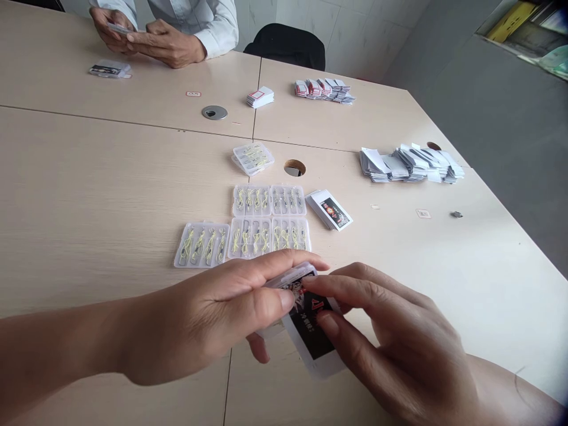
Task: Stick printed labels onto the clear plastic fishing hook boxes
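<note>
Pale wood-grained table (102, 195) is spreading flat beneath the grip. Left hand (217, 310) is clamping a clear plastic box (297, 273), thumb pressing a card (307, 338) onto it; right hand (399, 331) is gripping that smooth black-and-white card, thumb and forefinger lying on its face. Beyond the grip, rightward, white paper slips (410, 165) are lying in a ragged row. Just past the grip, translucent rectangular boxes (179, 258) are holding looped yellowish cords (208, 245); beside them a printed card stack (331, 212) is leaning slightly askew.

Five adjoining boxes (249, 238), four hands (217, 313), one chair (289, 46)
</note>
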